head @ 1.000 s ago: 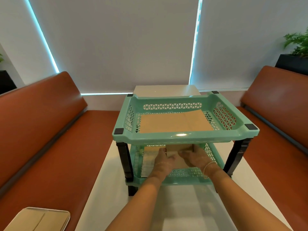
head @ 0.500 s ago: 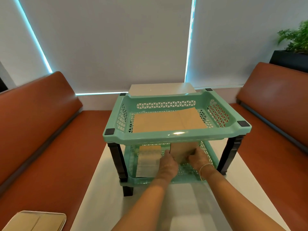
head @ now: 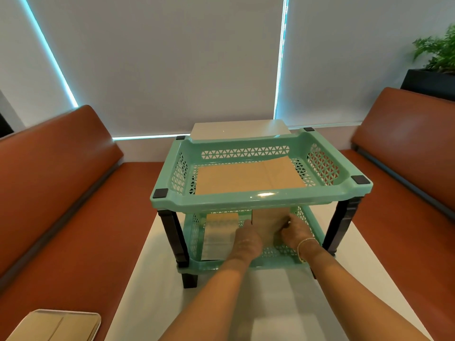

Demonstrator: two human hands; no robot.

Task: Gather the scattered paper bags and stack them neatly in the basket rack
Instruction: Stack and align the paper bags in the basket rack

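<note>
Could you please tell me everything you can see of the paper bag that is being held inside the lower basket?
The paper bag is plain brown paper, folded flat, standing roughly upright in the right half of the green lower basket. The left hand and right hand grip its two sides. The upper basket's rim hides its top edge.

Left hand (head: 247,238) and right hand (head: 296,231) are gripping a brown paper bag (head: 269,221) inside the lower tier of a green basket rack (head: 261,201) that is standing on a white table (head: 147,286).
</note>
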